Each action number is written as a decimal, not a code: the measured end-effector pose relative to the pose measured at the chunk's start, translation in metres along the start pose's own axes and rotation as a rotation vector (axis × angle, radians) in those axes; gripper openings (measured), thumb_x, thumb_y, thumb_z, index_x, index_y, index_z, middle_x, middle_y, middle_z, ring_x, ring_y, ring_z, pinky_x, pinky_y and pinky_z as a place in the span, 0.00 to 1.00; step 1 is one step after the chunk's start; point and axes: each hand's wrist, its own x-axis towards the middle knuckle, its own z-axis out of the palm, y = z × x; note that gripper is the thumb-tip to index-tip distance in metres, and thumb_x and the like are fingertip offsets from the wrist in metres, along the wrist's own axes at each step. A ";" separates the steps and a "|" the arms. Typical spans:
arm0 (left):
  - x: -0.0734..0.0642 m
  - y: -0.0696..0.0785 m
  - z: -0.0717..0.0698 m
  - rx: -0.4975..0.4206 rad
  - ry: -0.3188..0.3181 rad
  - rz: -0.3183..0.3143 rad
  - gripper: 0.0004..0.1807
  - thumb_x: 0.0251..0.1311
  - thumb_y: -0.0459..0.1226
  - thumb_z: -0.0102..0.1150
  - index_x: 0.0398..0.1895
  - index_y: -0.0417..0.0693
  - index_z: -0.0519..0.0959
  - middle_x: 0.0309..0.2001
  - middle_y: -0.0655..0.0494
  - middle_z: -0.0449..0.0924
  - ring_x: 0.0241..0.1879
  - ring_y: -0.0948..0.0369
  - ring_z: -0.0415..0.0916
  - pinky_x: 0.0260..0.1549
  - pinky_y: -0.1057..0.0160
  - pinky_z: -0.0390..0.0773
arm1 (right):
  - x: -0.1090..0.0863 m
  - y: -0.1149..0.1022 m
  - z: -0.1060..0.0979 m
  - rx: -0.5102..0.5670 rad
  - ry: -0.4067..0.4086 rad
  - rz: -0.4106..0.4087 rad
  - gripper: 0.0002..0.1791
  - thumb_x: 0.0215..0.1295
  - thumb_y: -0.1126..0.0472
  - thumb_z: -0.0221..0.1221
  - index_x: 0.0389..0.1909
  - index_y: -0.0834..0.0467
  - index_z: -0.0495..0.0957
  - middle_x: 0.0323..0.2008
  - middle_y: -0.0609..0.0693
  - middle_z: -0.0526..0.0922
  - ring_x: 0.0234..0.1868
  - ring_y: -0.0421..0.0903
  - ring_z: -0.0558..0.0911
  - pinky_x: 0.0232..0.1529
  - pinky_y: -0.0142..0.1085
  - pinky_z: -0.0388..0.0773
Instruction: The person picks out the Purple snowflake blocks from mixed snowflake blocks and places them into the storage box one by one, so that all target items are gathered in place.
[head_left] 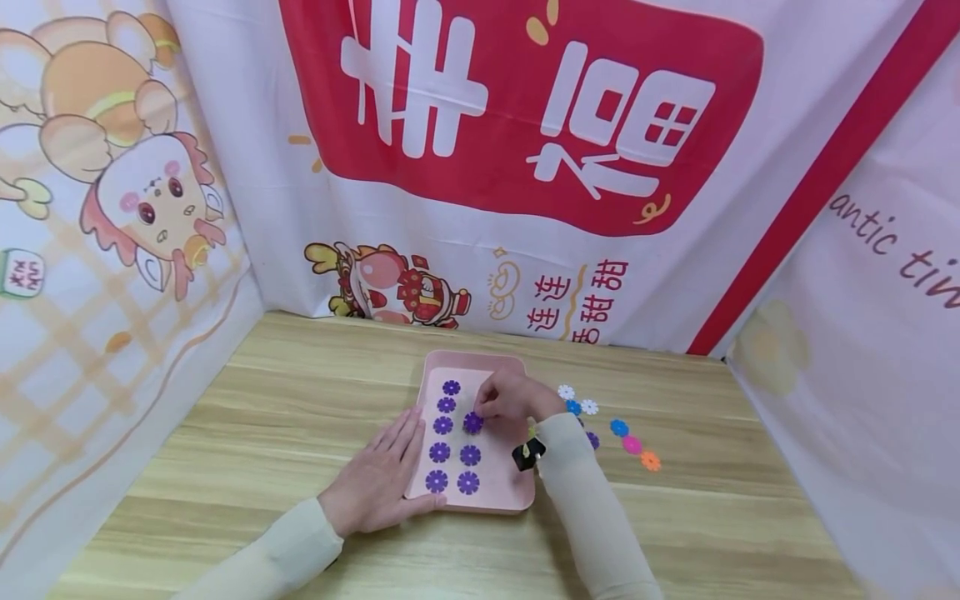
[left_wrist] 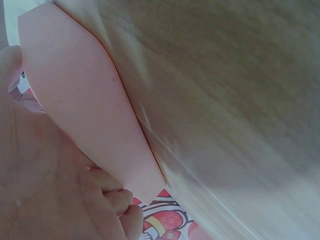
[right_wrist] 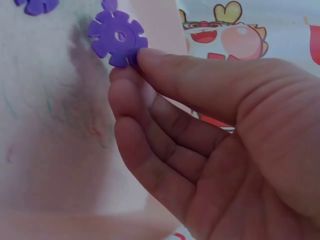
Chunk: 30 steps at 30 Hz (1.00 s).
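Note:
A pink tray (head_left: 497, 493) lies on the table with several purple snowflake discs (head_left: 439, 452) set in two columns inside. My right hand (head_left: 517, 396) is over the tray, pinching a purple snowflake disc (right_wrist: 118, 36) between thumb and fingertips at the top of the right-hand column. Whether that disc touches the tray floor I cannot tell. My left hand (head_left: 378, 483) rests against the tray's near left corner, its fingers extended along the left side and the thumb at the front edge. In the left wrist view, the palm faces the tray's outer wall (left_wrist: 80, 85).
Right of the tray lie loose discs: white (head_left: 589, 407), blue (head_left: 618, 427), pink (head_left: 633, 445), orange (head_left: 651, 461) and purple (head_left: 593, 439), some partly behind my right wrist. Printed cloth (head_left: 465, 200) hangs around the wooden table (head_left: 300, 400) at the back and sides.

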 end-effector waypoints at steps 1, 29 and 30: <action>0.000 0.000 0.000 -0.001 0.003 0.001 0.61 0.68 0.73 0.49 0.81 0.29 0.55 0.84 0.32 0.48 0.84 0.39 0.50 0.81 0.41 0.59 | 0.000 0.000 0.002 0.011 -0.007 0.012 0.07 0.73 0.62 0.66 0.34 0.52 0.90 0.33 0.44 0.90 0.34 0.41 0.83 0.37 0.30 0.82; -0.001 0.000 0.000 0.016 0.009 0.006 0.61 0.68 0.72 0.49 0.81 0.28 0.55 0.84 0.31 0.47 0.84 0.38 0.50 0.81 0.41 0.59 | -0.010 -0.007 -0.003 -0.043 -0.017 0.001 0.04 0.71 0.58 0.69 0.42 0.52 0.90 0.39 0.43 0.90 0.42 0.40 0.85 0.53 0.36 0.86; -0.001 0.000 0.000 0.016 0.007 0.008 0.61 0.68 0.72 0.49 0.81 0.28 0.55 0.84 0.30 0.47 0.84 0.38 0.50 0.81 0.41 0.59 | -0.014 -0.008 -0.006 -0.058 -0.010 -0.011 0.05 0.71 0.59 0.69 0.43 0.54 0.90 0.40 0.44 0.90 0.43 0.40 0.85 0.54 0.37 0.86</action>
